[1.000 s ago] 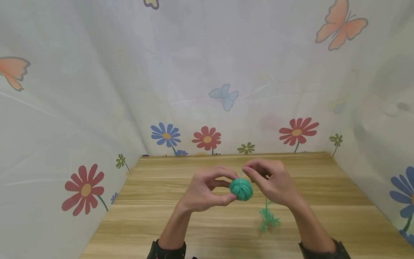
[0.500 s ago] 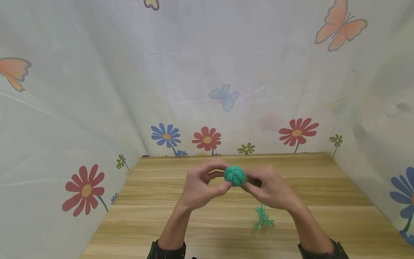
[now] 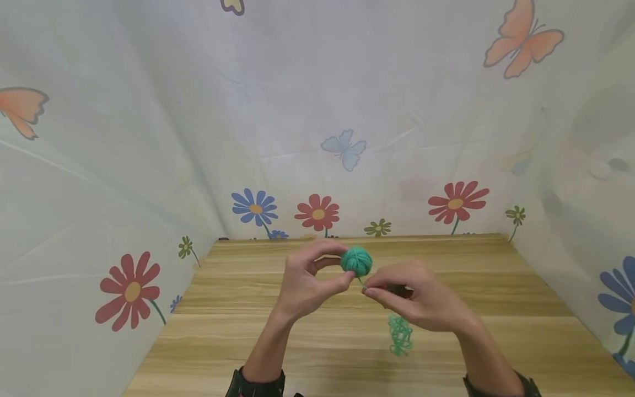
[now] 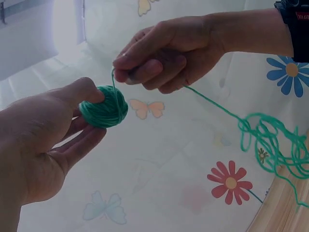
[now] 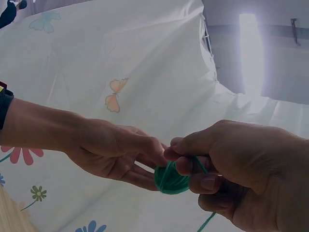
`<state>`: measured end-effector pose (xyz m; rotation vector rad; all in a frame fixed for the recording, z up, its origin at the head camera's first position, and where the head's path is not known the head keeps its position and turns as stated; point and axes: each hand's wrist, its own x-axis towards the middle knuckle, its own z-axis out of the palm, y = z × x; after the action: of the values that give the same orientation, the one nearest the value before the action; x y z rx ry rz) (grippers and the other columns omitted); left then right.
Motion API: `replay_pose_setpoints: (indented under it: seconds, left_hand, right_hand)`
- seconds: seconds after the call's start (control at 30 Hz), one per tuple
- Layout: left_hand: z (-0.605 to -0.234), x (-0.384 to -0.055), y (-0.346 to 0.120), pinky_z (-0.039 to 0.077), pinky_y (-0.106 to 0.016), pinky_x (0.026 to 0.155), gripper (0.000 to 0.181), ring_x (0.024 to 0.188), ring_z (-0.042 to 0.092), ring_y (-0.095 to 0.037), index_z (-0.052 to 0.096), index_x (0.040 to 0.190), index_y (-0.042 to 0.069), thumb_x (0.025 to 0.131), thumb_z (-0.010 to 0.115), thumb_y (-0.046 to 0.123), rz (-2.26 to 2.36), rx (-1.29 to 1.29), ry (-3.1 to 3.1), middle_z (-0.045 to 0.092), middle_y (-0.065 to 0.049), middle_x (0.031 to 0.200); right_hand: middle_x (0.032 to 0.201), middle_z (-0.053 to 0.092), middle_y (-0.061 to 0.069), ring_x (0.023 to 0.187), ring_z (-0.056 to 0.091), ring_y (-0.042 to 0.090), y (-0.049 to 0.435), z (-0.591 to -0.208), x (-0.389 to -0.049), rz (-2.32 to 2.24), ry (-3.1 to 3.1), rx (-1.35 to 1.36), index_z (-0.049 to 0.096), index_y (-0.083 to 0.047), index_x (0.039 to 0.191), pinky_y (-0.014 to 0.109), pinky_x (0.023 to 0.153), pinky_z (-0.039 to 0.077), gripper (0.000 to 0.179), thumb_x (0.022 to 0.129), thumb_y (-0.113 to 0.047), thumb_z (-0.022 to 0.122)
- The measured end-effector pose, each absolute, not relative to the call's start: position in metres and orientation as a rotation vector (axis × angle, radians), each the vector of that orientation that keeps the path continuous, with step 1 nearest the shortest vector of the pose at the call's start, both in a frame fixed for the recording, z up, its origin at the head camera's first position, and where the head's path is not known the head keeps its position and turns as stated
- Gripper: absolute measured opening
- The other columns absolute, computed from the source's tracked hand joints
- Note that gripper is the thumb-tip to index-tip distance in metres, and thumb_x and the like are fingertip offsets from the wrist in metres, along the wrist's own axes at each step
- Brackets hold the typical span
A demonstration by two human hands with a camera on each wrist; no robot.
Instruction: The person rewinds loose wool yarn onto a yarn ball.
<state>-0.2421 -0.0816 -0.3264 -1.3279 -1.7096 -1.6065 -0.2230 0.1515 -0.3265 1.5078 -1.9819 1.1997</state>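
Note:
My left hand point(image 3: 310, 278) holds a small ball of green yarn point(image 3: 356, 261) between thumb and fingertips, up over the table. Just right of the ball, my right hand point(image 3: 414, 295) pinches the strand between thumb and forefinger. In the left wrist view a short stretch of yarn point(image 4: 114, 79) runs from the ball point(image 4: 107, 107) up to those fingertips. The strand passes through the curled right fingers and comes out below, leading to a loose tangle of yarn point(image 4: 277, 142). That tangle point(image 3: 399, 334) hangs under the right hand in the head view. In the right wrist view, the right fingers partly cover the ball point(image 5: 171, 180).
A wood-grain table point(image 3: 223, 342) lies under both hands. Pale curtains point(image 3: 278, 99) printed with flowers and butterflies enclose it at the back and on both sides. A bright light point(image 5: 251, 53) shows beyond the curtain's edge.
The ball has moved up and a little left with my left hand. The right hand has gone from above the ball, round beside it, to below right. The hanging tangle has swung slightly left.

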Motion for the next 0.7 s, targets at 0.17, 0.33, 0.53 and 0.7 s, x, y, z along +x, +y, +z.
replay_pose_setpoints:
  seconds: [0.17,0.33,0.53,0.7]
  left_hand:
    - [-0.325,-0.241,-0.08,0.065,-0.046,0.081,0.035,0.098,0.069,-0.025,0.068,0.108,-0.015,0.074,0.077,-0.02,-1.607,-1.379,-1.734,0.07,-0.024,0.104]
    - [-0.326,-0.24,-0.079,0.065,-0.043,0.082,0.036,0.096,0.07,-0.025,0.068,0.108,-0.015,0.074,0.078,-0.021,-1.609,-1.412,-1.763,0.07,-0.025,0.103]
    - [-0.331,-0.242,-0.08,0.064,-0.042,0.085,0.036,0.1,0.068,-0.025,0.068,0.11,-0.014,0.076,0.077,-0.019,-1.644,-1.467,-1.812,0.069,-0.024,0.106]
    - [-0.345,-0.252,-0.08,0.064,-0.041,0.086,0.036,0.102,0.067,-0.024,0.07,0.114,-0.008,0.079,0.079,-0.011,-1.681,-1.538,-1.841,0.07,-0.018,0.109]
  right_hand:
    - [0.068,0.057,-0.003,0.052,0.042,0.002,0.155,-0.319,-0.217,1.276,-1.844,1.519,0.076,-0.005,0.1,0.015,0.037,0.035,0.026,0.085,0.015,0.073]
    - [0.065,0.054,-0.003,0.05,0.039,0.002,0.155,-0.319,-0.217,1.299,-1.818,1.46,0.075,-0.001,0.099,0.017,0.035,0.031,0.021,0.085,0.015,0.072]
    - [0.066,0.057,-0.002,0.049,0.036,0.001,0.154,-0.319,-0.219,1.281,-1.782,1.406,0.075,0.004,0.097,0.016,0.034,0.026,0.018,0.083,0.015,0.075]
    - [0.072,0.067,0.003,0.05,0.038,0.001,0.151,-0.316,-0.219,1.229,-1.78,1.358,0.075,0.003,0.095,0.015,0.035,0.028,0.024,0.077,0.02,0.076]
